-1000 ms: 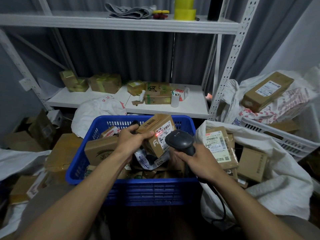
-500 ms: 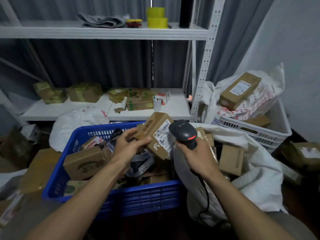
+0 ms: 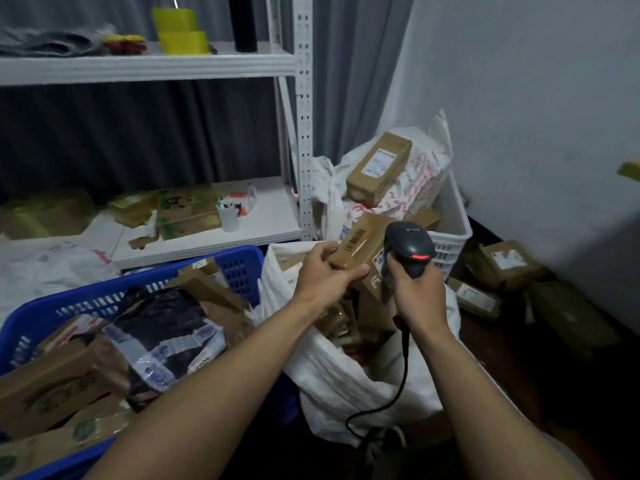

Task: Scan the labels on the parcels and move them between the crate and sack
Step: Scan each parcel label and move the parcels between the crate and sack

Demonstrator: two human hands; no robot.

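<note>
My left hand (image 3: 323,271) grips a small brown cardboard parcel (image 3: 363,242) with a barcode on its top, held over the mouth of the white sack (image 3: 332,368). My right hand (image 3: 415,292) holds a black corded barcode scanner (image 3: 410,249) upright, right beside the parcel; its red light shows. The blue crate (image 3: 239,266) sits at the left, full of brown boxes and a black plastic mailer (image 3: 162,334). Several brown parcels lie inside the sack below my hands.
A white shelf rack (image 3: 301,133) stands behind with boxes and a cup on its lower board. A white crate (image 3: 457,230) at the back right holds a bag and a long labelled box (image 3: 379,168). More parcels lie on the dark floor at the right (image 3: 505,265).
Both hands have carried the parcel and scanner rightwards, from above the blue crate to above the white sack. The view has swung right with them.
</note>
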